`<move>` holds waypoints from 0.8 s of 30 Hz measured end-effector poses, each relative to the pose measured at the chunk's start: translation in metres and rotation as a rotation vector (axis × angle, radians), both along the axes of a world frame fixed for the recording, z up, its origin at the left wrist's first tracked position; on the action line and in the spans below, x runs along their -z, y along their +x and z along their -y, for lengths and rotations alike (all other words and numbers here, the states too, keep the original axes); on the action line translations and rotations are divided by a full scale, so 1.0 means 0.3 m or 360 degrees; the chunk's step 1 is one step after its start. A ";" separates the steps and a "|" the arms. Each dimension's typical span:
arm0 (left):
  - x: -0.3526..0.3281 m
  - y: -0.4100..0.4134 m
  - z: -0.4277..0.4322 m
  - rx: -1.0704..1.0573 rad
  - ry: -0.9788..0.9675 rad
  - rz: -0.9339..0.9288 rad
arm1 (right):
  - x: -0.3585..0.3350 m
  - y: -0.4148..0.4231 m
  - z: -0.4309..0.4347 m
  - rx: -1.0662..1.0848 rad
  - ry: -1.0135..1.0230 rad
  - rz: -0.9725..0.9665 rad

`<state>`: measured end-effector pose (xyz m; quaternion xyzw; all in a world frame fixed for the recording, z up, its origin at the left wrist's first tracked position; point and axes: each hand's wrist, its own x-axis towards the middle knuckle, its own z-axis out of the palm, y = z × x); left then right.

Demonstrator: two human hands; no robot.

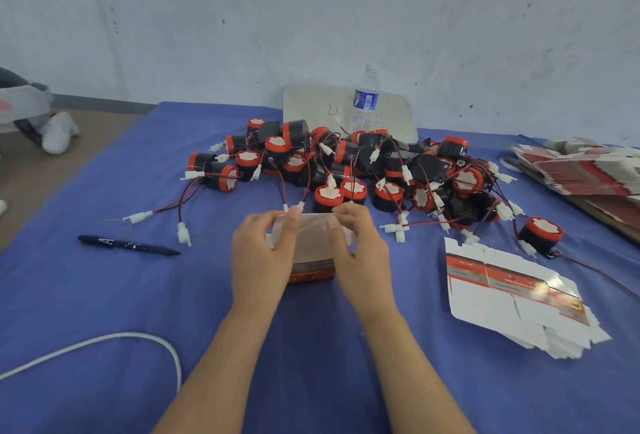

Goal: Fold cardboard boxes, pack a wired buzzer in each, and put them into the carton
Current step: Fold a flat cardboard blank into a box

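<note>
My left grip and right grip hold a half-folded cardboard box by its top edge, mid-tabletop. The buzzer pile lies just beyond, toward the far edge; flat box blanks sit near the right edge.

Left of centre, black marker pen: white letter "A". Upper centre, white rounded board: red handwritten "4"; remainder illegible.
</note>
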<state>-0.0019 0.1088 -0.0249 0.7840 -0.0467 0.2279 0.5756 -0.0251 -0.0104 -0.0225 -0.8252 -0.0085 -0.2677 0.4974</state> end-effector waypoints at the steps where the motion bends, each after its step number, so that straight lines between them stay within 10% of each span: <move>1: 0.003 0.001 0.003 0.0014 0.0043 0.0034 | 0.001 0.002 0.002 0.0018 0.0037 -0.0011; 24: 0.014 0.012 0.009 0.0199 0.0133 0.0206 | 0.003 0.019 0.031 0.0133 0.0054 0.0056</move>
